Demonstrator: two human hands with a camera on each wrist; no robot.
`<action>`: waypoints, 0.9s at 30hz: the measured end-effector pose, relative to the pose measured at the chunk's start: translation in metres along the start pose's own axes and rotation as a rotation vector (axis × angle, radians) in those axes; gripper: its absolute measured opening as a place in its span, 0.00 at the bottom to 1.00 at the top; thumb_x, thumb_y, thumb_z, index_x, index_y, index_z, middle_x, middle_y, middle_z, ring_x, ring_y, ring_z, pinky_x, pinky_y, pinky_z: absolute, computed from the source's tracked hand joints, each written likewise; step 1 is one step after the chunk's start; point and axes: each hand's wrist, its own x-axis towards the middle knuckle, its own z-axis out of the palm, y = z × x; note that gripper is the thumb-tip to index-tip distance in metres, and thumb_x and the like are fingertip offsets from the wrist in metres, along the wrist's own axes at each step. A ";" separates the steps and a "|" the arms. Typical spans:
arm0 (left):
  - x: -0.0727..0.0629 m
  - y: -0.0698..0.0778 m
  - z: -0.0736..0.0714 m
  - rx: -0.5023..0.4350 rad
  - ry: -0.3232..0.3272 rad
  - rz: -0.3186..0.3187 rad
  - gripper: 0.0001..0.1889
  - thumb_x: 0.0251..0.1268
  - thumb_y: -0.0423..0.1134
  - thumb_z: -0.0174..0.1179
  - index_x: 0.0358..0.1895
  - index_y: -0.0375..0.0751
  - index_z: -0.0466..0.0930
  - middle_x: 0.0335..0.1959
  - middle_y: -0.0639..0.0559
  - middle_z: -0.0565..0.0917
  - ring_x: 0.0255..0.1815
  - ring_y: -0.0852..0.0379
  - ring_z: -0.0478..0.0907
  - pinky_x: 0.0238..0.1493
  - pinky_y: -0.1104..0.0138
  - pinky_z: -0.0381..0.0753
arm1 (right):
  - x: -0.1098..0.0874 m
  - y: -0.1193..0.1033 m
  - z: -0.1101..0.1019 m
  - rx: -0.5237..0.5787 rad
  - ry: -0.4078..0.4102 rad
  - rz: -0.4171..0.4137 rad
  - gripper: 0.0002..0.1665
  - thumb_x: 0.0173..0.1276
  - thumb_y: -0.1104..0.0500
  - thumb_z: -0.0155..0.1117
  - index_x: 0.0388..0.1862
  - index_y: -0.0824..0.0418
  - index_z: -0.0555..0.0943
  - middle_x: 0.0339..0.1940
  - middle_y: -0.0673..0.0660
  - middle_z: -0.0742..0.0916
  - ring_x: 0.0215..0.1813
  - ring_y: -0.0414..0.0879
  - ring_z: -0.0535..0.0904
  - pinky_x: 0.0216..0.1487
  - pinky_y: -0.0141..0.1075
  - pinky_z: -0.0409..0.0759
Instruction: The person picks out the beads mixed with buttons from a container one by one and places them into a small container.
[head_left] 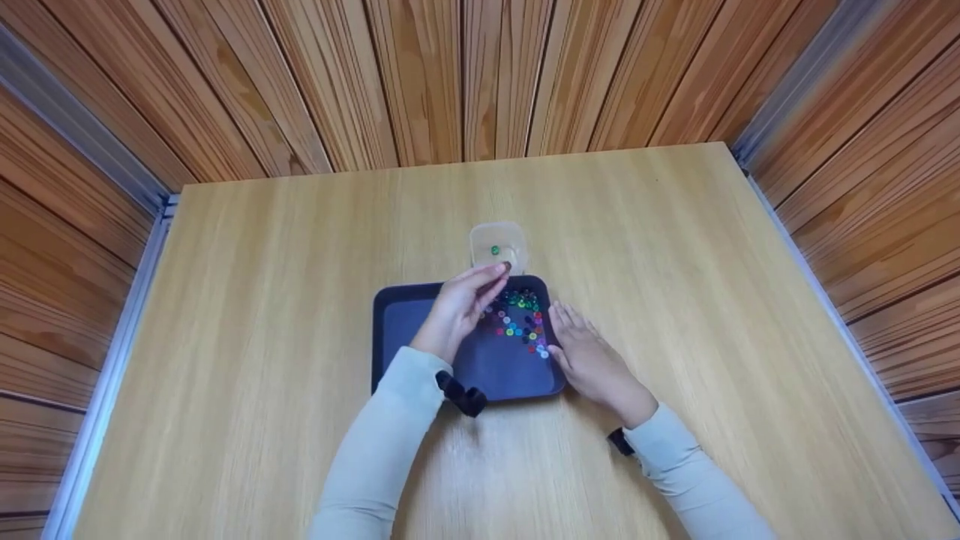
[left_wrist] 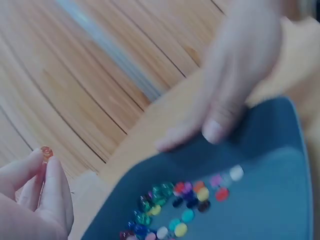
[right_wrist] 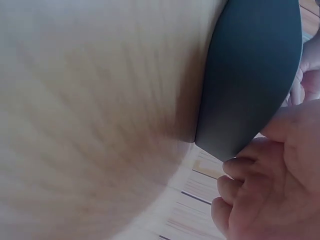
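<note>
My left hand point(head_left: 456, 311) pinches a small translucent orange bead point(left_wrist: 46, 153) between thumb and fingertips. It is raised over the far edge of the dark tray point(head_left: 409, 322), close to the near side of a clear plastic container point(head_left: 478, 236). One green bead point(head_left: 495, 250) lies inside that container. Many small round pieces in mixed colours point(left_wrist: 188, 216), some flat and some glossy, are spread over the tray's far right part. My right hand point(head_left: 594, 364) rests along the tray's right rim, fingers extended forward, with the thumb at the wall; nothing is in its grasp.
Tray and container stand on a light wooden table point(head_left: 262, 300), the container just beyond the tray's far rim. Wood-plank walls point(head_left: 420, 82) enclose the table at the back and both sides, with metal posts at the corners.
</note>
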 end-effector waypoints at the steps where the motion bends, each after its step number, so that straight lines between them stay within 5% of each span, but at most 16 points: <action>1: 0.000 0.003 0.000 -0.046 -0.012 -0.015 0.16 0.68 0.25 0.59 0.57 0.29 0.79 0.36 0.47 0.88 0.41 0.57 0.87 0.49 0.73 0.84 | 0.000 0.000 0.000 -0.015 -0.006 -0.001 0.36 0.82 0.53 0.42 0.80 0.68 0.45 0.82 0.66 0.52 0.83 0.61 0.46 0.81 0.55 0.47; 6: 0.003 0.014 -0.004 -0.178 -0.024 -0.041 0.11 0.70 0.26 0.56 0.52 0.31 0.80 0.33 0.47 0.88 0.35 0.59 0.87 0.44 0.75 0.84 | 0.001 0.004 0.000 -0.036 -0.020 -0.018 0.37 0.82 0.51 0.41 0.80 0.66 0.45 0.83 0.64 0.51 0.83 0.60 0.45 0.81 0.54 0.47; 10: 0.006 0.019 -0.004 -0.098 0.011 0.033 0.05 0.68 0.25 0.58 0.41 0.35 0.83 0.32 0.49 0.87 0.34 0.60 0.86 0.58 0.69 0.80 | 0.001 0.007 0.002 -0.049 -0.023 -0.042 0.37 0.82 0.51 0.41 0.80 0.67 0.45 0.83 0.64 0.51 0.83 0.59 0.45 0.81 0.54 0.47; 12: 0.007 0.021 -0.003 0.034 0.046 0.081 0.04 0.67 0.28 0.61 0.41 0.38 0.83 0.32 0.52 0.87 0.35 0.62 0.86 0.72 0.60 0.70 | 0.001 0.009 0.002 -0.053 -0.013 -0.059 0.37 0.82 0.52 0.42 0.80 0.69 0.45 0.82 0.65 0.52 0.83 0.60 0.46 0.81 0.55 0.48; 15: 0.011 0.024 0.000 0.226 0.103 0.175 0.07 0.65 0.31 0.65 0.44 0.36 0.84 0.34 0.52 0.88 0.39 0.61 0.86 0.75 0.53 0.65 | 0.000 0.010 0.003 -0.059 0.004 -0.078 0.37 0.82 0.52 0.42 0.79 0.70 0.46 0.82 0.66 0.52 0.83 0.61 0.47 0.81 0.55 0.49; 19: 0.016 0.028 0.005 0.488 0.178 0.287 0.10 0.62 0.33 0.68 0.45 0.33 0.86 0.42 0.44 0.89 0.45 0.55 0.85 0.59 0.63 0.82 | -0.001 0.010 0.003 -0.067 0.013 -0.086 0.37 0.82 0.52 0.43 0.79 0.69 0.47 0.82 0.67 0.54 0.82 0.62 0.47 0.81 0.55 0.50; 23: 0.019 0.030 0.010 0.850 0.233 0.389 0.08 0.62 0.36 0.69 0.42 0.38 0.89 0.44 0.45 0.89 0.45 0.54 0.83 0.44 0.70 0.81 | -0.004 0.009 0.002 -0.087 -0.001 -0.084 0.37 0.82 0.50 0.43 0.80 0.68 0.48 0.82 0.65 0.54 0.83 0.60 0.47 0.81 0.54 0.49; 27: 0.023 0.028 0.012 1.129 0.211 0.497 0.07 0.65 0.34 0.66 0.43 0.39 0.89 0.43 0.46 0.89 0.44 0.54 0.83 0.44 0.67 0.83 | -0.008 0.009 0.000 -0.111 -0.022 -0.078 0.38 0.82 0.48 0.43 0.80 0.66 0.47 0.82 0.63 0.54 0.83 0.59 0.46 0.81 0.54 0.50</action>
